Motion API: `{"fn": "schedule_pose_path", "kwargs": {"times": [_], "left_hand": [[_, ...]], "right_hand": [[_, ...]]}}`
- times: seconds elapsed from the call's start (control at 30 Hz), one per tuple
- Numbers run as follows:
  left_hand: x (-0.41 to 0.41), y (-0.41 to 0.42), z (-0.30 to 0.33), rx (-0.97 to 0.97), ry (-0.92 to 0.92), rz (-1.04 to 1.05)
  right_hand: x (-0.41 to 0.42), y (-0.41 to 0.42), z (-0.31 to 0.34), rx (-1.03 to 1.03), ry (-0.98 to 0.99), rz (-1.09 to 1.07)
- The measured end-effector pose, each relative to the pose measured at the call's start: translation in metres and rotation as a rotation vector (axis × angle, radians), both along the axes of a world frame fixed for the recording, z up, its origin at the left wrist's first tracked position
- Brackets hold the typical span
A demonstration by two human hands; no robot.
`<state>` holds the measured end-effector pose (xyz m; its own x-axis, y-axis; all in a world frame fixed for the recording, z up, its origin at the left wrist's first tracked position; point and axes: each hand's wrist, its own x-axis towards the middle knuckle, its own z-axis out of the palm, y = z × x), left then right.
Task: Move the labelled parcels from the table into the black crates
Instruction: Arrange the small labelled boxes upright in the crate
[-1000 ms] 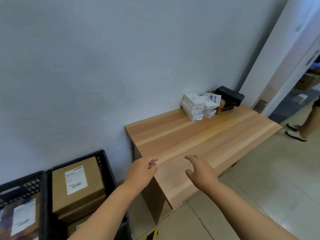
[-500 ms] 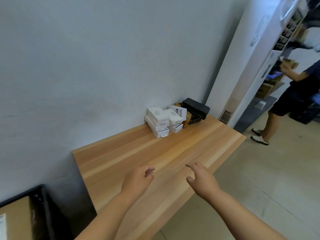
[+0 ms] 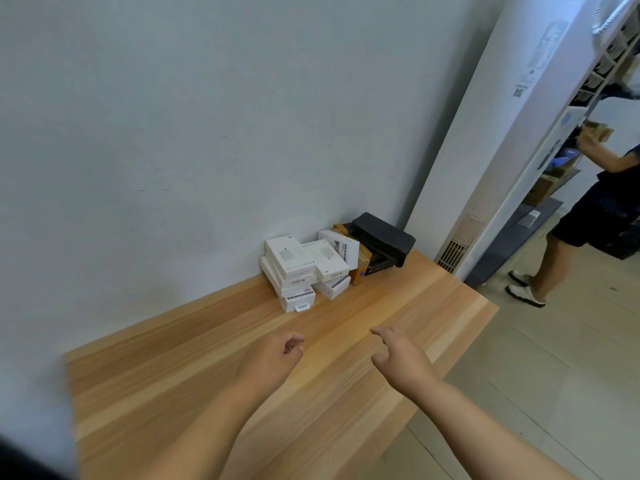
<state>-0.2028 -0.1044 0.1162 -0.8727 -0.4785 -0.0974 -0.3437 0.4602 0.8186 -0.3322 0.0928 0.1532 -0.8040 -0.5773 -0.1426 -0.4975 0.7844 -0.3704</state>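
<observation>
The wooden table (image 3: 346,375) runs along the wall, and the parcels left on it sit at its far edge near the right corner: a black packet (image 3: 384,239), then a brown box (image 3: 360,263), then a pile of small white boxes (image 3: 304,268). No crates in view. Both hands hover apart over the near middle holding nothing, left hand (image 3: 273,358) loosely curled, right hand (image 3: 401,358) spread. Looks like the reach-for-the-next-parcel step; next move probably needs a long stretch to that pile.
</observation>
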Motion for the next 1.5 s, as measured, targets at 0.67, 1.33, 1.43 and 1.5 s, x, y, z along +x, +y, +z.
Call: {"fn": "schedule_pose_path", "kwargs": {"times": [0.67, 1.33, 1.43, 1.5], "left_hand": [[-0.177, -0.026, -0.010, -0.145, -0.184, 0.358], [-0.263, -0.077, -0.029, 0.417, -0.042, 0.802], [-0.254, -0.077, -0.028, 0.450, 0.003, 0.875], [-0.247, -0.076, -0.022, 0.478, 0.042, 0.919]], "right_hand": [[-0.220, -0.126, -0.046, -0.108, -0.280, 0.416], [-0.278, -0.240, -0.077, -0.147, -0.760, 0.292], [-0.274, -0.237, -0.076, -0.084, -0.782, 0.254], [-0.269, -0.235, -0.072, -0.084, -0.786, 0.254]]}}
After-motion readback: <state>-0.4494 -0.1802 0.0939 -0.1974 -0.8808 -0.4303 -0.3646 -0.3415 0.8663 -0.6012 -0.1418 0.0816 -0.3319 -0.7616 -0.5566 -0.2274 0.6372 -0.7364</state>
